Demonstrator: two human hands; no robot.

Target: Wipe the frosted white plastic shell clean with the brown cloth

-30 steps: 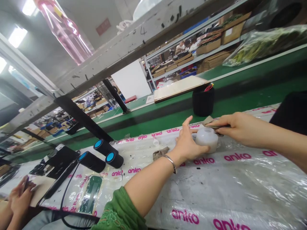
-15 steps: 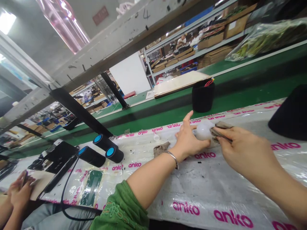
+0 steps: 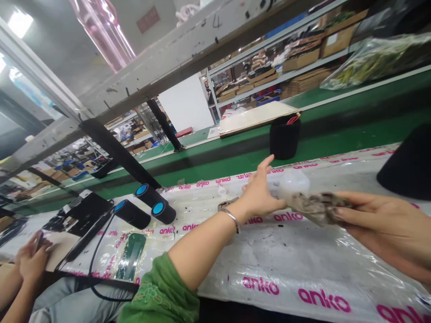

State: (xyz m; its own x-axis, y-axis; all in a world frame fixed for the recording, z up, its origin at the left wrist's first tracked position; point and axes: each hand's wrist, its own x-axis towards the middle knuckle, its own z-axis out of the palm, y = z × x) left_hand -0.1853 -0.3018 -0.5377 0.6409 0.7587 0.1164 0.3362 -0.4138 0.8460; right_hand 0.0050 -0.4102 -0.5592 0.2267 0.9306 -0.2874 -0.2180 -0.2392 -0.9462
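At the far left, another person's hands point(image 3: 30, 260) hold something small and dark. Next come three black tubes with blue ends point(image 3: 148, 208), lying on the plastic sheet point(image 3: 269, 260) that covers the counter. The left hand point(image 3: 257, 195), with a silver bracelet point(image 3: 230, 217) on the wrist, has its fingers spread and rests against the side of the cloudy white jar point(image 3: 291, 183), which sits on the sheet near its far edge. The right hand point(image 3: 380, 224) pinches a crumpled brown rag point(image 3: 314, 207). A moment ago the rag was pressed on the jar; now it is pulled back toward the person, with just its tip near the jar. It looks like that wipe is over. A black cup point(image 3: 284, 137) stands behind.
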